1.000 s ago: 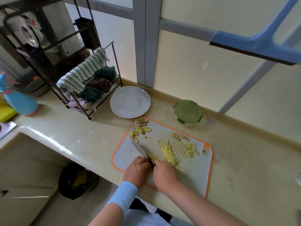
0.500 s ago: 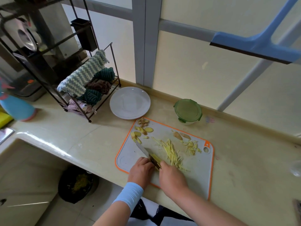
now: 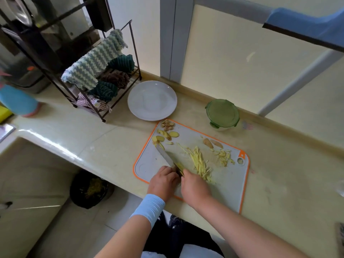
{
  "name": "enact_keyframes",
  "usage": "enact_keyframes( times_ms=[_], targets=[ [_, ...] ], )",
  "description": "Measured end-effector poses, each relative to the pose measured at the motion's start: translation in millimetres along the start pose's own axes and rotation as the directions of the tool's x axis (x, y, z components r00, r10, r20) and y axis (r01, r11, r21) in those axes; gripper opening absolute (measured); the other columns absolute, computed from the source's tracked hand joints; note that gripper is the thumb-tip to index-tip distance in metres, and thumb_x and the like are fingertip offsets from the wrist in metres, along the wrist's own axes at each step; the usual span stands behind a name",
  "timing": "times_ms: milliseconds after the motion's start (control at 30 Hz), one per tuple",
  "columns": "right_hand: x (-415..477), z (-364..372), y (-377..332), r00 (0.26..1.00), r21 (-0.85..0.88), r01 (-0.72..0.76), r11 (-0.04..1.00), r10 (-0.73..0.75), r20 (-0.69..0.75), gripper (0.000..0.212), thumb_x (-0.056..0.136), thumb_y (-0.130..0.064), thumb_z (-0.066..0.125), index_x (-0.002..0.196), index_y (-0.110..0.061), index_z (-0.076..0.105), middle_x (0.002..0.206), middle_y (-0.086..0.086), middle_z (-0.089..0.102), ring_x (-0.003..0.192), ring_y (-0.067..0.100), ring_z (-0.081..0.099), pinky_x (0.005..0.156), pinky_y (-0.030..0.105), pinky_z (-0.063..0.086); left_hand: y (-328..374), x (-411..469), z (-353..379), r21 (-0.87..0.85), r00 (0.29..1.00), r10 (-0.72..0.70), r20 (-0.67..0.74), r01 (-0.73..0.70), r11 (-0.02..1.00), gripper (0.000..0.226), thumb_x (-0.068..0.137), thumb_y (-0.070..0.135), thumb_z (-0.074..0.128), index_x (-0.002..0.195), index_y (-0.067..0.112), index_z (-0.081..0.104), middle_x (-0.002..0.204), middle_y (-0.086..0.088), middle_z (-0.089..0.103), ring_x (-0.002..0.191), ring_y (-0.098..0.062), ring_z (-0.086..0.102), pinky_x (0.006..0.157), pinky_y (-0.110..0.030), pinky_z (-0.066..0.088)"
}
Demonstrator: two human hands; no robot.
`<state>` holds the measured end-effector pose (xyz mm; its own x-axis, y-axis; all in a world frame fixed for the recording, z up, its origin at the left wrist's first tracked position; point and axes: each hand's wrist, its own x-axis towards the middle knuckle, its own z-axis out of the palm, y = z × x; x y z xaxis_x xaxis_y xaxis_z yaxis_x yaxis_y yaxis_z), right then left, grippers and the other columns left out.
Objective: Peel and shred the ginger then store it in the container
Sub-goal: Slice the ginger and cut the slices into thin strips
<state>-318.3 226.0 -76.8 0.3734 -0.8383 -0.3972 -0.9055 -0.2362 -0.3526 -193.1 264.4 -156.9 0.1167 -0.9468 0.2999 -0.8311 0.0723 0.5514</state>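
A grey cutting board (image 3: 229, 183) with an orange rim lies on the counter. My right hand (image 3: 195, 188) grips the handle of a knife (image 3: 166, 157) whose blade points up and left across the board. My left hand (image 3: 163, 181), fingers curled, holds down ginger just left of the blade; that piece is mostly hidden. Ginger shreds (image 3: 200, 162) lie right of the blade, with a smaller heap (image 3: 223, 157) further right. Ginger slices and peel (image 3: 165, 134) sit at the board's far left corner. A round container (image 3: 222, 113) with a green lid stands shut behind the board.
A white plate (image 3: 152, 100) sits left of the container, beside a black wire rack (image 3: 96, 75) hung with cloths. A blue bottle (image 3: 17, 100) stands far left. A dark bin (image 3: 89, 189) with scraps is on the floor below the counter edge.
Both hands and the knife have stayed at the board's near edge, working through the ginger in small movements. The view has shifted slightly.
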Motion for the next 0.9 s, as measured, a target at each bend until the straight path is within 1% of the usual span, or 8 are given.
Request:
enact_keyframes(
  times_ms=[100, 167, 200, 267, 333, 633, 733, 900],
  targets=[
    [-3.9, -5.5, 1.0, 1.000, 0.000, 0.004, 1.000, -0.004, -0.001, 0.013, 0.102, -0.024, 0.038, 0.105, -0.019, 0.050, 0.097, 0.011, 0.065, 0.092, 0.034, 0.064, 0.066, 0.036, 0.044, -2.7, -0.9, 0.5, 0.003, 1.000, 0.005, 0.002, -0.005, 1.000, 0.009, 0.078, 0.020, 0.074, 0.069, 0.020, 0.073, 0.077, 0.006, 0.063, 0.084, -0.009, 0.048, 0.067, -0.020, 0.044],
    [-14.5, -8.9, 5.7, 1.000, -0.017, 0.000, 1.000, 0.000, 0.011, 0.012, 0.102, -0.024, 0.037, 0.104, -0.019, 0.048, 0.097, 0.011, 0.064, 0.092, 0.034, 0.063, 0.065, 0.036, 0.043, -2.8, -3.5, 0.1, -0.013, 1.000, -0.004, 0.012, 0.004, 1.000, 0.008, 0.074, 0.014, 0.081, 0.072, 0.018, 0.073, 0.079, 0.004, 0.064, 0.086, -0.010, 0.049, 0.070, -0.020, 0.043],
    [-20.3, -9.7, 8.8, 1.000, -0.021, 0.001, 1.000, 0.000, 0.022, 0.011, 0.103, -0.024, 0.037, 0.103, -0.019, 0.046, 0.097, 0.011, 0.064, 0.092, 0.034, 0.063, 0.065, 0.037, 0.042, -2.2, -4.4, -0.6, -0.014, 1.000, -0.002, 0.011, 0.002, 1.000, 0.006, 0.078, 0.016, 0.077, 0.073, 0.017, 0.073, 0.079, 0.004, 0.064, 0.086, -0.010, 0.049, 0.068, -0.021, 0.044],
    [-29.7, -10.5, 15.8, 0.999, -0.006, -0.009, 1.000, 0.010, 0.039, 0.011, 0.103, -0.024, 0.036, 0.105, -0.019, 0.046, 0.100, 0.011, 0.063, 0.094, 0.033, 0.062, 0.064, 0.036, 0.039, -0.3, -4.9, -0.8, -0.020, 1.000, 0.000, -0.009, -0.001, 1.000, 0.018, 0.085, 0.025, 0.062, 0.074, 0.017, 0.073, 0.078, 0.004, 0.063, 0.085, -0.011, 0.051, 0.065, -0.021, 0.046],
    [-32.4, -8.9, 21.2, 0.998, 0.008, -0.020, 1.000, 0.019, 0.058, 0.013, 0.102, -0.023, 0.037, 0.108, -0.018, 0.047, 0.102, 0.010, 0.063, 0.095, 0.032, 0.062, 0.064, 0.033, 0.035, -0.1, -4.9, 1.2, -0.030, 1.000, -0.012, -0.024, 0.011, 0.999, 0.023, 0.087, 0.028, 0.057, 0.076, 0.018, 0.074, 0.078, 0.005, 0.062, 0.085, -0.011, 0.052, 0.064, -0.022, 0.049],
    [3.2, -0.2, 3.3, 0.998, -0.013, -0.003, 1.000, 0.004, 0.064, 0.015, 0.100, -0.021, 0.041, 0.110, -0.018, 0.050, 0.103, 0.011, 0.066, 0.098, 0.033, 0.065, 0.074, 0.037, 0.050, 3.4, -4.9, 2.9, 0.005, 0.998, -0.047, -0.038, 0.047, 0.999, 0.022, 0.084, 0.028, 0.057, 0.071, 0.020, 0.073, 0.077, 0.006, 0.062, 0.085, -0.008, 0.050, 0.069, -0.015, 0.042],
    [9.0, -4.8, -1.1, 0.996, -0.027, 0.006, 1.000, -0.003, 0.085, 0.015, 0.098, -0.021, 0.045, 0.113, -0.018, 0.050, 0.103, 0.011, 0.066, 0.098, 0.032, 0.065, 0.069, 0.034, 0.046, 3.3, -6.1, 3.7, 0.019, 0.999, -0.039, -0.019, 0.039, 0.999, 0.022, 0.085, 0.027, 0.058, 0.071, 0.020, 0.073, 0.078, 0.007, 0.061, 0.085, -0.009, 0.051, 0.068, -0.017, 0.045],
    [-11.4, -12.3, 16.7, 0.997, -0.024, 0.035, 0.999, -0.033, 0.066, 0.009, 0.102, -0.020, 0.038, 0.104, -0.019, 0.046, 0.100, 0.010, 0.065, 0.094, 0.031, 0.064, 0.063, 0.032, 0.038, 3.5, -8.7, 0.1, 0.005, 0.999, -0.046, 0.001, 0.046, 0.999, 0.022, 0.086, 0.030, 0.057, 0.078, 0.020, 0.074, 0.083, 0.007, 0.064, 0.087, -0.010, 0.053, 0.064, -0.022, 0.050]
  ],
)
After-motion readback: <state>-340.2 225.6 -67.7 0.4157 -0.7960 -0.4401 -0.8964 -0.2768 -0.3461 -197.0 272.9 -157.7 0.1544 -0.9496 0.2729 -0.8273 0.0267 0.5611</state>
